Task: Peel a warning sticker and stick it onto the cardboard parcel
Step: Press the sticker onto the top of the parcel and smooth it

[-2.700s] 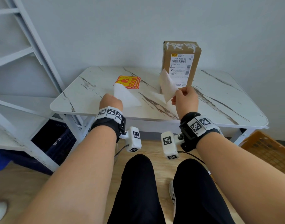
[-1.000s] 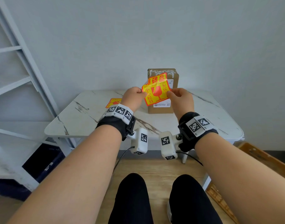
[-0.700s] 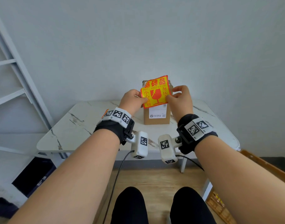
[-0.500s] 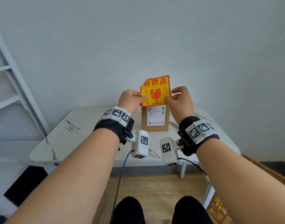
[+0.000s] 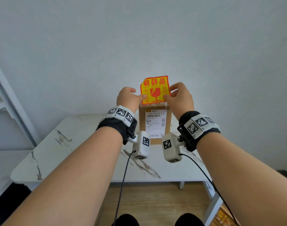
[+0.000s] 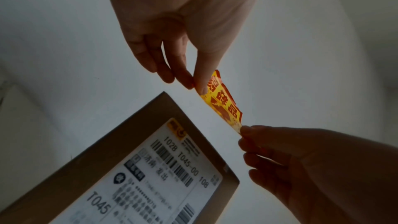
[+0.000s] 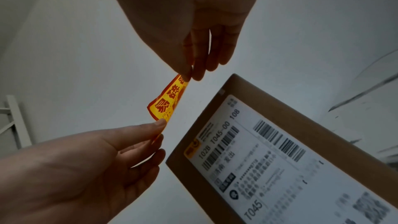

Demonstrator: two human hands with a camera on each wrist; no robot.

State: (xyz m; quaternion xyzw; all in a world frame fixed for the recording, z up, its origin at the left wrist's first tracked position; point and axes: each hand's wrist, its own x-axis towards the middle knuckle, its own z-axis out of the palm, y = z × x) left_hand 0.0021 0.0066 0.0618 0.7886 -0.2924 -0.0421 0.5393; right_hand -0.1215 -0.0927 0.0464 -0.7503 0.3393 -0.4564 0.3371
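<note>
The yellow-and-red warning sticker (image 5: 155, 89) hangs upright in the air, just above the top edge of the brown cardboard parcel (image 5: 142, 128). The parcel stands upright at the back of the marble table (image 5: 74, 152), its white shipping label facing me. My left hand (image 5: 140, 97) pinches the sticker's left edge and my right hand (image 5: 168, 97) pinches its right edge. The left wrist view has the left hand (image 6: 198, 86) pinching the sticker (image 6: 221, 105) over the parcel (image 6: 129, 168). In the right wrist view the right hand (image 7: 189, 74) pinches the sticker (image 7: 170, 101) next to the parcel (image 7: 280, 151).
A plain wall rises right behind the parcel. A white shelf frame (image 5: 12, 103) stands at the left. An orange basket (image 5: 224, 216) sits on the wooden floor at the lower right. Cables hang from both wrist cameras over the table's front edge.
Both hands have raised the sticker from in front of the parcel's face to just above its top edge. Earlier the hands held white backing paper apart.
</note>
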